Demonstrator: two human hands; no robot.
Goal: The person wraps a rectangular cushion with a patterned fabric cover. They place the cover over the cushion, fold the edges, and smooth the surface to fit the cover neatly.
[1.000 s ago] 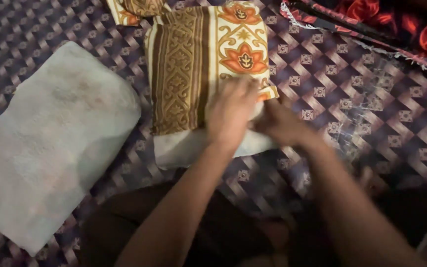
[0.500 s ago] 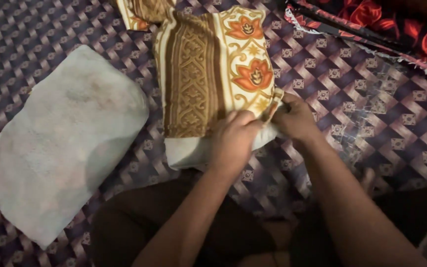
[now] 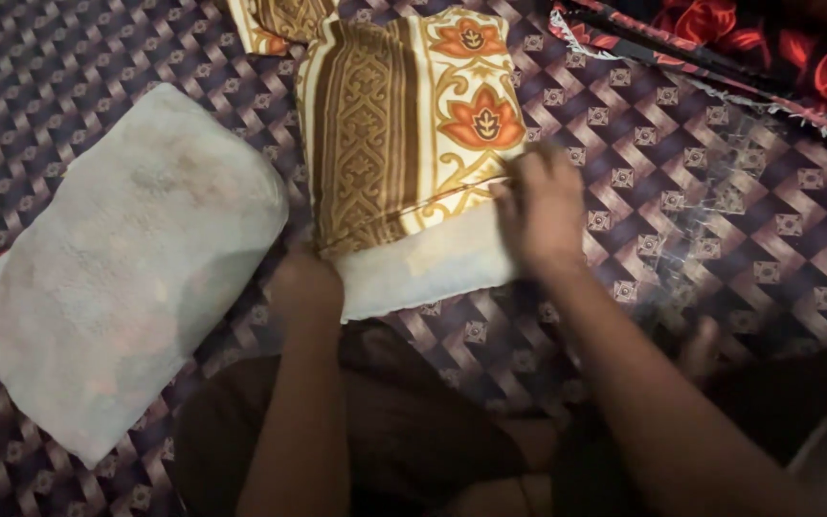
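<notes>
A person seated on a patterned purple mat (image 3: 643, 124) works at a pillow (image 3: 433, 263) that lies straight ahead at twelve o'clock, most of it already inside a cream pillowcase (image 3: 404, 115) printed with brown bands and orange flowers. The pale, uncovered end of the pillow sticks out of the case's open edge toward the person, just above a dark-clothed knee (image 3: 413, 431). The left hand (image 3: 305, 280) sits at the near left corner, at about seven o'clock from the pillow's middle, fingers curled in on the edge where case and pillow meet; whether it pinches the cloth or only presses there cannot be made out. The right hand (image 3: 540, 206) rests at the near right corner, at about four o'clock from the pillow's middle, fingers held together and laid flat along the case's open edge, touching both the cloth and the bare pillow below it; the hand is blurred, so its grip is unclear. A second pillow (image 3: 117, 268), white and without any cover, lies on the mat at nine o'clock, tilted, close beside the first but not touching it. More of the same flowered cloth (image 3: 275, 19) is bunched at the top edge at eleven o'clock. A dark fabric with red flowers (image 3: 768, 38) runs across the corner at two o'clock.
</notes>
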